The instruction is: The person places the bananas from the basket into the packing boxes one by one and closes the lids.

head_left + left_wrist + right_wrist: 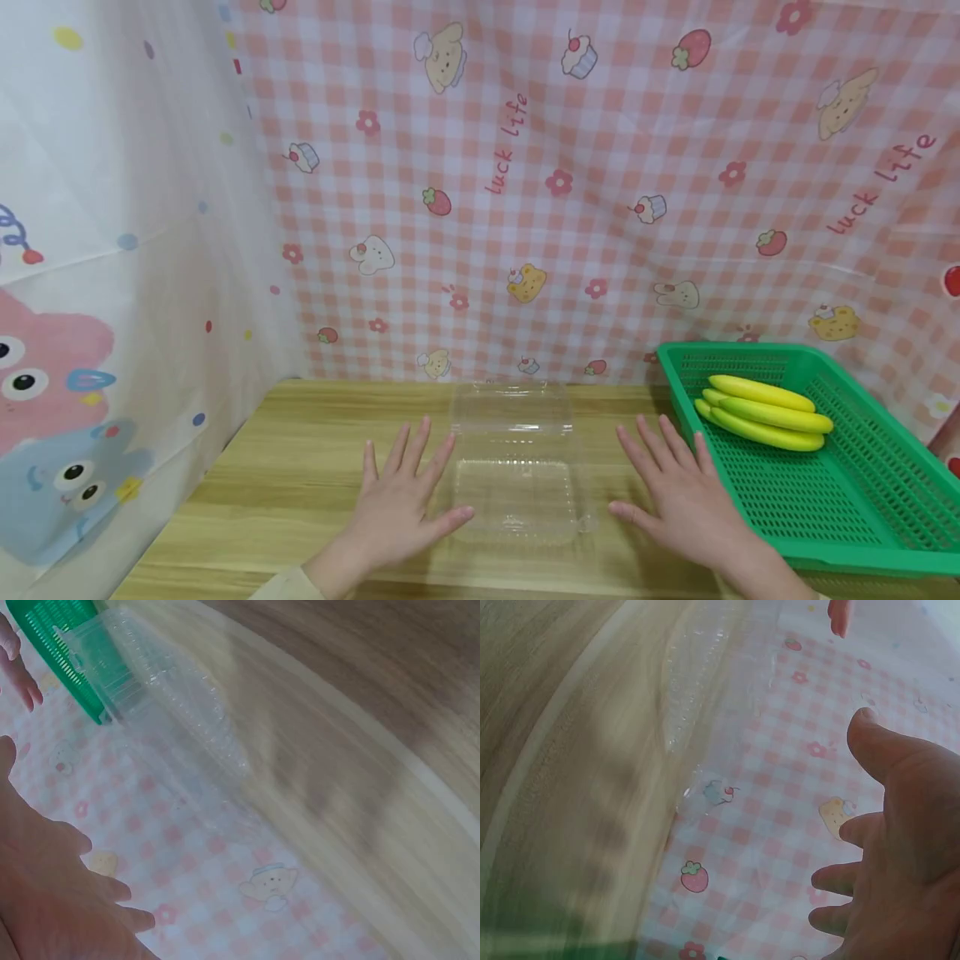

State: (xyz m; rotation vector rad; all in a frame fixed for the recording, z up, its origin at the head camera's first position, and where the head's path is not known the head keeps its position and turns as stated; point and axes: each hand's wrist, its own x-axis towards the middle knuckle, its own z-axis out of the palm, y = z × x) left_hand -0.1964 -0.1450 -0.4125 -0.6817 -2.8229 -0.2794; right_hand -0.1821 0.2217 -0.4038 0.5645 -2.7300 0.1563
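The left hand [397,510] and right hand [690,510] hover empty, fingers spread wide, either side of the clear box [513,500], which lies open on the table [292,475]. Bananas [772,418] occupy the basket [862,558] at right. Such thin plastic probably calls for light, even contact from both sides.

Pink checked cloth [480,242] behind wooden table [292,467], white curtain [161,225] left

Green basket [862,557], yellow bananas [772,417]
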